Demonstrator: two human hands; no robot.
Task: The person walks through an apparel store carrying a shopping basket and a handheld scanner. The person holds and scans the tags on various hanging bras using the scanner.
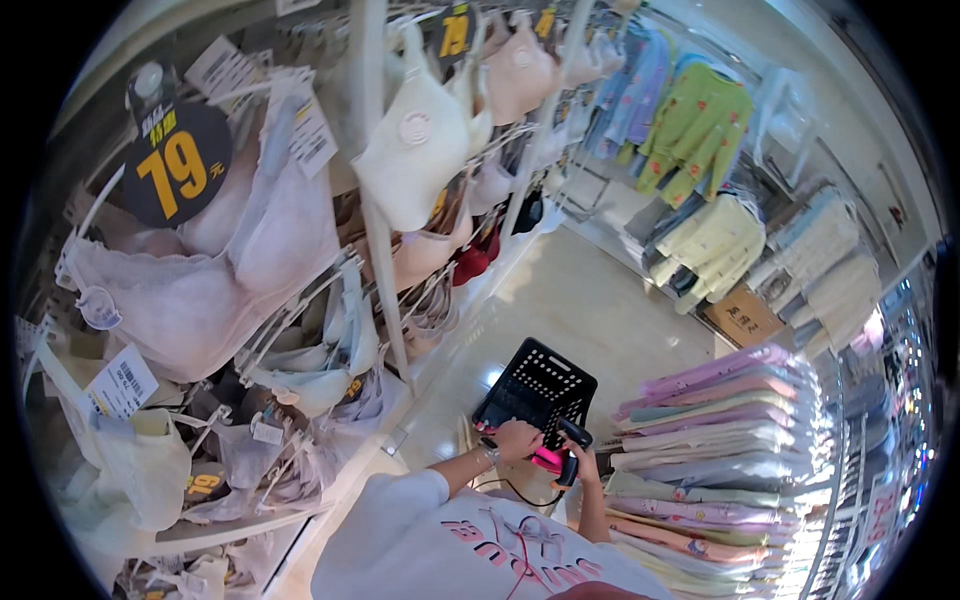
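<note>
My left hand [517, 440], with a dark band on its wrist, is closed at the near rim of a black plastic shopping basket [534, 361]. Part of the basket's pink handle [550, 458] shows beside that hand; the fingers underneath are hidden. In my right hand [585, 463] is a black-and-orange handheld barcode scanner [575, 432]. Its dark cable [517, 493] loops back towards my white printed T-shirt [450, 540]. Perforated walls form the basket's sides, and its dark inside is hard to make out.
Racks of hanging bras [412, 142] with price signs [178, 166] rise close on my left. Folded or hung pastel garments [712, 442] crowd my right side. Beyond the tiled floor [592, 292], pajama sets [694, 127] hang above a cardboard box [742, 315].
</note>
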